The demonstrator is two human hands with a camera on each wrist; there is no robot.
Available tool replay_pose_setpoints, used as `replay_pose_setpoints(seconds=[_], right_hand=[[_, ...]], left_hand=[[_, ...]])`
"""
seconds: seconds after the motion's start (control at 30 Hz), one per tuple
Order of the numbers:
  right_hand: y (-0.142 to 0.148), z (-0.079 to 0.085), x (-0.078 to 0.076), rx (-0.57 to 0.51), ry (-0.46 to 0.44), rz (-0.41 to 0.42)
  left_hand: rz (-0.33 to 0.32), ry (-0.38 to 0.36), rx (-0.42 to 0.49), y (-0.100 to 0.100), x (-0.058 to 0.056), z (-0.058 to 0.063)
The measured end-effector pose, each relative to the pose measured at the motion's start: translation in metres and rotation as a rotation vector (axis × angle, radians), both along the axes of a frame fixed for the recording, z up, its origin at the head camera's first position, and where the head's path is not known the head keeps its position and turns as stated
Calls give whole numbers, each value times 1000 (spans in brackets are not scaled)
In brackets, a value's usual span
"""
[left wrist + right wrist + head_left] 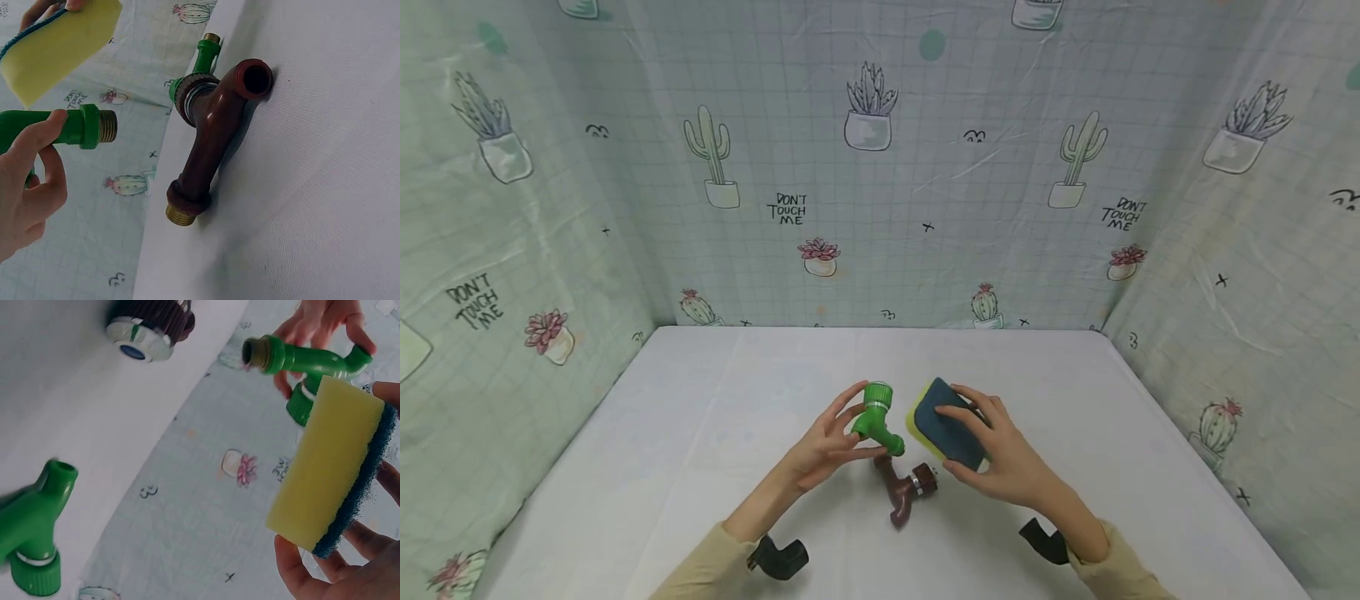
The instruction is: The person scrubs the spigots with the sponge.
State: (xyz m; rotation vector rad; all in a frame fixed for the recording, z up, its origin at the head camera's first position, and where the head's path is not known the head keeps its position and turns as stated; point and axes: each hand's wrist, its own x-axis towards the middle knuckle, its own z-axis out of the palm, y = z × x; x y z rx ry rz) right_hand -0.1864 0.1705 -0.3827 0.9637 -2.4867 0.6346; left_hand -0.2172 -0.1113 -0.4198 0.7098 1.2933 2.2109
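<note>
My left hand (823, 454) holds a green plastic tap (874, 419) above the table, fingers and thumb around its body. Its brass-threaded end shows in the left wrist view. In my right hand (1007, 462) is a sponge (951, 427), gripped by its edges, with a dark blue scouring side and a yellow foam side (325, 465). The sponge is held just right of the green tap, with a gap between them. Below both hands, a brown tap (899, 497) lies on the table. A second green tap (37, 531) lies near it, hidden in the head view.
The white table (662, 467) is bounded by cloth walls (865, 183) printed with cacti at the back and both sides. Black curved pieces (782, 559) sit at both wrists, close above the tabletop.
</note>
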Motion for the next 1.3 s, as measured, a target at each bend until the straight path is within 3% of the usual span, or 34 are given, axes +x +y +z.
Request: replay_pose_setpoints(seconds=[0.2,0.5,0.7,0.9,1.07,1.3], right_hand=[[-10,1,1,20,10,28],[-10,-1,0,8,32,83],[-6,0,0,14,11,133],[-10,-2,-1,46,33,196],[-13,-4,0,71,30,191],[-17,-5,2,88,48,196]], left_hand=[[-7,2,-90,7,2,0],[-93,32,-88,12,4,4],[-19,-15,-162,13,4,12],[-13,-3,-292,12,-4,-1],[-3,-70,-378,12,-2,-2],[-25,-185,-312,14,2,-2]])
